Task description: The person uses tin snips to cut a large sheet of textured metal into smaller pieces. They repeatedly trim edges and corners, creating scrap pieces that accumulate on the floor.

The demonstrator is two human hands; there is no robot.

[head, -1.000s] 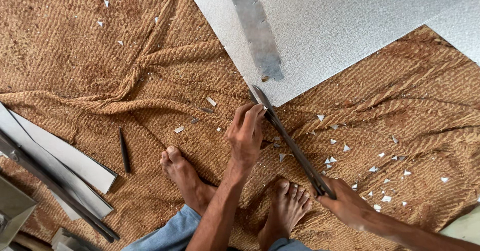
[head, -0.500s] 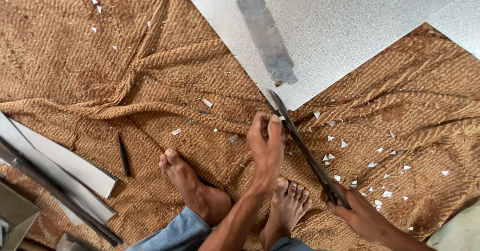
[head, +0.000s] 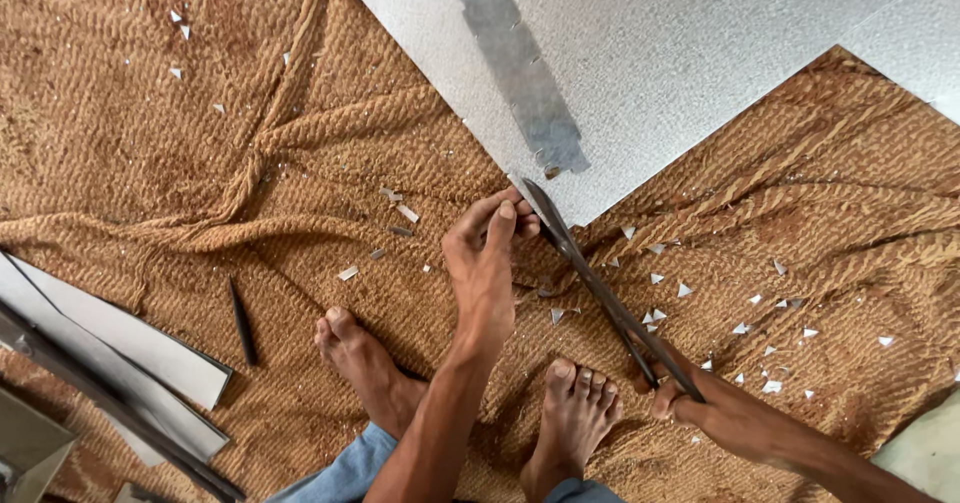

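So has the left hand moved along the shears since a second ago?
Yes. The left hand has slid up the long shears toward the corner of the grey sheet; its fingers now reach the sheet's edge, farther from the feet.

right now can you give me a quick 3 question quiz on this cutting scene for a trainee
1. True or false: the right hand grips the handles of the metal shears.
2. Which part of the grey sheet do the left hand's fingers pinch? A) a long edge B) the corner by the blade tips C) the dark patch
3. What lies scattered on the brown mat around the bare feet?

Key: 1 true; 2 B; 3 small pale triangular offcuts.
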